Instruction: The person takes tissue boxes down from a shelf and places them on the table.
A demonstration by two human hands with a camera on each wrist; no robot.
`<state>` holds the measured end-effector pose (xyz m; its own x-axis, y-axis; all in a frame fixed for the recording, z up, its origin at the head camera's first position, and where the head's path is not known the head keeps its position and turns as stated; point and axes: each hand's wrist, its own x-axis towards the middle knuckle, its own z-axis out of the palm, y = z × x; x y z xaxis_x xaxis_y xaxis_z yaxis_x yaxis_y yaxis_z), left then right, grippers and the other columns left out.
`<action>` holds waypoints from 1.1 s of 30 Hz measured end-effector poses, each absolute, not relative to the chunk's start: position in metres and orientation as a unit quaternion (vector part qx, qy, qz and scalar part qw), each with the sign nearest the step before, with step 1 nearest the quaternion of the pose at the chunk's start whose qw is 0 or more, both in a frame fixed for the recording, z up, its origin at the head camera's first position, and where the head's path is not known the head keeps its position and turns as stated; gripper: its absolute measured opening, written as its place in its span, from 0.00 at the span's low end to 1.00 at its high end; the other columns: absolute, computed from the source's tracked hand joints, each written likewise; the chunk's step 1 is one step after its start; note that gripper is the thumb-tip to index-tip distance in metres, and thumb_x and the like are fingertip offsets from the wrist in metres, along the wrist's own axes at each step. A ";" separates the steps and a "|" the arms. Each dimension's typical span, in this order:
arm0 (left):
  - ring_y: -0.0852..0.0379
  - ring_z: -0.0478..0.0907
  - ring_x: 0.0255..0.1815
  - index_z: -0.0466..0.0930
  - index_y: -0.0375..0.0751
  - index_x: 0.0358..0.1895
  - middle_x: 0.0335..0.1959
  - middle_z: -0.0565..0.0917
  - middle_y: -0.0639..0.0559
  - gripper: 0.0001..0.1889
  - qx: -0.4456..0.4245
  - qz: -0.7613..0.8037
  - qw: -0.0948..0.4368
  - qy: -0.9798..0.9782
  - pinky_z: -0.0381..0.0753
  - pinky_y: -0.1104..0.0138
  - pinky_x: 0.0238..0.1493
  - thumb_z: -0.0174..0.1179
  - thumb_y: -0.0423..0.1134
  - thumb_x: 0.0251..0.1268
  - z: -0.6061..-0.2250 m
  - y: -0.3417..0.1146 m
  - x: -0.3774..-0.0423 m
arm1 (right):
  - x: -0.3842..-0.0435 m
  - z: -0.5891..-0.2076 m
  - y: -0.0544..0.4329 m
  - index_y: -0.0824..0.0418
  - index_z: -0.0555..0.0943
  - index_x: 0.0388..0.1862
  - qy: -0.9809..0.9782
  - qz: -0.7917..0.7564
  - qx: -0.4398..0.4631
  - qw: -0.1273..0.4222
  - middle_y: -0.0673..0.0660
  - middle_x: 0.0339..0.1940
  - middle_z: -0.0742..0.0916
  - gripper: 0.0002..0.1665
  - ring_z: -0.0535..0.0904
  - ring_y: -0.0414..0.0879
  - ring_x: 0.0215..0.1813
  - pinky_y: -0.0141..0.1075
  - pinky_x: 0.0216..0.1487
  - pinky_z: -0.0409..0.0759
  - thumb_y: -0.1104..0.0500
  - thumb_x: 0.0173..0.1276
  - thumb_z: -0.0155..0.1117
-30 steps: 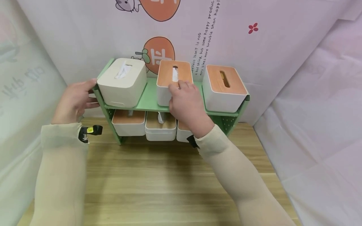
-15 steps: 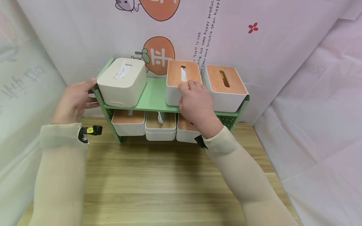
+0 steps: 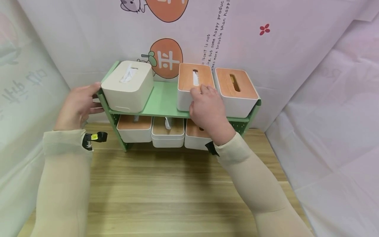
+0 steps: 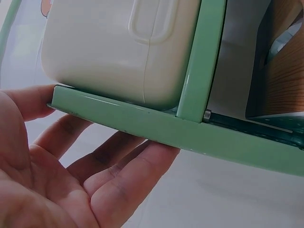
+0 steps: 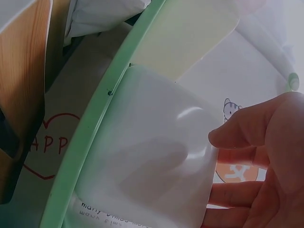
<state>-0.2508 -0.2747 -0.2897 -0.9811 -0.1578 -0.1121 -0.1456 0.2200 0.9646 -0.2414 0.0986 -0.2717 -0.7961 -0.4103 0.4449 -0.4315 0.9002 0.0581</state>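
My left hand [image 3: 77, 105] holds the left side panel of a green two-tier shelf [image 3: 160, 102]. In the left wrist view its fingers [image 4: 137, 180] lie against the panel's outer face, with the thumb at the panel's end. My right hand [image 3: 208, 110] grips the front top edge of a white tissue box [image 3: 184, 98] with a wood-look lid. Its thumb [image 5: 232, 128] touches the box edge in the right wrist view. That box stands on the upper tier, close beside another wood-lidded tissue box [image 3: 238, 103]. A cream tissue box [image 3: 130, 97] stands at the left end.
On the lower tier sit a left tissue box [image 3: 134, 135], a middle one [image 3: 167, 141] and a right one [image 3: 195, 141], partly behind my right arm. Wooden floorboards [image 3: 154, 191] spread in front. A printed white backdrop [image 3: 237, 42] hangs close behind the shelf.
My right hand has slid the middle upper tissue box to the right, up near the right-hand box. The gap beside the cream box has widened. My left hand has stayed put.
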 end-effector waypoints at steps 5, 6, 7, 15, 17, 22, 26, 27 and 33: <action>0.59 0.84 0.38 0.67 0.37 0.72 0.59 0.71 0.42 0.39 0.101 -0.619 0.011 -0.779 0.85 0.64 0.44 0.50 0.65 0.70 -0.289 -0.274 -0.250 | -0.242 -0.272 0.101 0.65 0.78 0.51 -0.948 0.027 0.217 0.231 0.70 0.53 0.81 0.16 0.75 0.65 0.57 0.53 0.64 0.70 0.62 0.66 0.52; 0.59 0.84 0.38 0.67 0.37 0.71 0.59 0.71 0.42 0.39 0.102 -0.619 0.012 -0.779 0.85 0.63 0.44 0.51 0.65 0.70 -0.289 -0.274 -0.251 | -0.242 -0.272 0.101 0.65 0.79 0.51 -0.948 0.028 0.216 0.230 0.69 0.52 0.81 0.16 0.75 0.64 0.56 0.53 0.63 0.70 0.62 0.66 0.52; 0.59 0.84 0.38 0.67 0.37 0.71 0.58 0.71 0.42 0.39 0.102 -0.618 0.013 -0.779 0.85 0.64 0.44 0.51 0.65 0.70 -0.288 -0.274 -0.251 | -0.242 -0.271 0.102 0.65 0.79 0.51 -0.950 0.029 0.214 0.227 0.69 0.52 0.81 0.17 0.75 0.64 0.56 0.53 0.64 0.70 0.62 0.66 0.52; 0.58 0.84 0.39 0.69 0.38 0.69 0.56 0.72 0.44 0.37 0.106 -0.617 0.016 -0.780 0.85 0.63 0.44 0.50 0.65 0.70 -0.289 -0.274 -0.251 | -0.241 -0.271 0.103 0.64 0.79 0.53 -0.954 0.030 0.201 0.219 0.69 0.54 0.81 0.18 0.73 0.66 0.62 0.53 0.69 0.66 0.60 0.68 0.52; 0.58 0.84 0.39 0.69 0.38 0.68 0.56 0.72 0.44 0.37 0.107 -0.615 0.015 -0.781 0.85 0.63 0.45 0.50 0.65 0.70 -0.290 -0.275 -0.251 | -0.241 -0.271 0.103 0.64 0.78 0.54 -0.955 0.031 0.199 0.218 0.69 0.55 0.80 0.18 0.73 0.66 0.62 0.52 0.69 0.65 0.60 0.68 0.52; 0.58 0.84 0.39 0.70 0.39 0.67 0.56 0.72 0.43 0.36 0.105 -0.618 0.016 -0.779 0.85 0.63 0.45 0.51 0.65 0.70 -0.291 -0.275 -0.253 | -0.240 -0.272 0.109 0.64 0.79 0.54 -0.945 0.048 0.227 0.231 0.66 0.47 0.81 0.19 0.75 0.62 0.51 0.51 0.59 0.73 0.62 0.66 0.53; 0.56 0.83 0.42 0.68 0.39 0.71 0.59 0.71 0.44 0.39 0.104 -0.618 0.008 -0.779 0.85 0.62 0.46 0.50 0.66 0.69 -0.292 -0.277 -0.252 | -0.241 -0.273 0.125 0.61 0.76 0.64 -0.933 0.090 0.240 0.252 0.69 0.59 0.77 0.26 0.72 0.63 0.60 0.54 0.62 0.69 0.60 0.66 0.57; 0.55 0.83 0.44 0.67 0.39 0.72 0.60 0.71 0.44 0.39 0.104 -0.618 0.007 -0.779 0.85 0.61 0.46 0.50 0.66 0.69 -0.293 -0.277 -0.252 | -0.242 -0.272 0.131 0.61 0.75 0.66 -0.931 0.098 0.236 0.260 0.70 0.63 0.75 0.28 0.69 0.65 0.64 0.56 0.66 0.66 0.59 0.66 0.58; 0.53 0.82 0.47 0.66 0.38 0.73 0.63 0.70 0.43 0.42 0.104 -0.616 0.007 -0.781 0.84 0.62 0.47 0.50 0.68 0.68 -0.292 -0.277 -0.252 | -0.248 -0.263 0.171 0.61 0.61 0.77 -0.955 0.104 0.152 0.231 0.69 0.74 0.65 0.43 0.57 0.65 0.74 0.57 0.74 0.50 0.46 0.69 0.63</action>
<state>-0.2516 -0.2775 -0.2920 -0.9783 -0.1708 -0.1169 -0.1535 0.2200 0.9633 -0.2479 0.1705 -0.2628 -0.8472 -0.2416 0.4731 -0.3378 0.9323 -0.1289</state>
